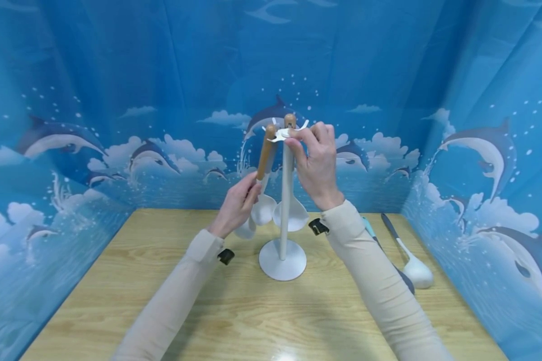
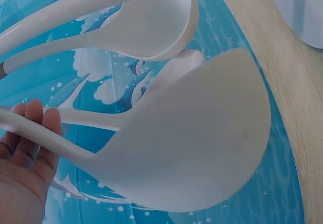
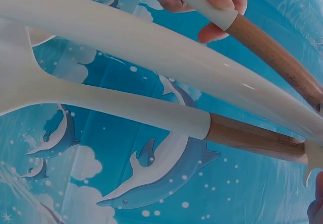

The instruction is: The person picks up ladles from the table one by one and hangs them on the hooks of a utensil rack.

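Observation:
My left hand [image 1: 237, 205] grips a white turner [image 2: 192, 138] just below its wooden handle [image 1: 266, 155]. The handle's top end is right at the hooks of a white utensil stand [image 1: 282, 260]. At the top of the stand, my right hand [image 1: 317, 163] pinches the hooked rack [image 1: 281, 134] between thumb and fingers. Other white utensils with wooden handles hang around the pole, including one with a rounded bowl [image 2: 156, 27] and one behind the pole [image 1: 298, 215]. Another white head is partly hidden behind the turner in the left wrist view.
On the right of the wooden table [image 1: 171, 296] lies a white ladle [image 1: 417, 273] with a dark handle. Beside it, a utensil with a teal handle [image 1: 368, 226] is partly covered by my right sleeve. A blue dolphin-print curtain [image 1: 198, 75] surrounds the table's back and sides.

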A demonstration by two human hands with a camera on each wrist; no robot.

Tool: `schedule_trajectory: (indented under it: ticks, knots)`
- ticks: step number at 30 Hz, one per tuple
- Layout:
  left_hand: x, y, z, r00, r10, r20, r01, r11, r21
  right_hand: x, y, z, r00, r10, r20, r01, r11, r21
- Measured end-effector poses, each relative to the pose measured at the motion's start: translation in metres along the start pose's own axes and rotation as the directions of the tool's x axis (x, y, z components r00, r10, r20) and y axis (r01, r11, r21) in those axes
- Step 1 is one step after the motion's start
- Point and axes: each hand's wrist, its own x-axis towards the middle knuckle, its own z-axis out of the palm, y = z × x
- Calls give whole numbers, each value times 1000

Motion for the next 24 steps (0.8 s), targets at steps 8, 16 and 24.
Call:
schedule_trajectory:
  ticks: [8,16,24]
  knots:
    - [-2,0,2,1000,-26,3,26,1000,12,-2,-2,2,1000,16,-1,-16,1000,-19]
    - [-3,0,3,1000,-20,12,20,1000,-2,-2,-2,2,1000,10,-4,-10,999,-33]
    - [-1,3,4,1000,-25,14,25,1000,-4,1,-4,1,1000,2,-19,-3,999,-47]
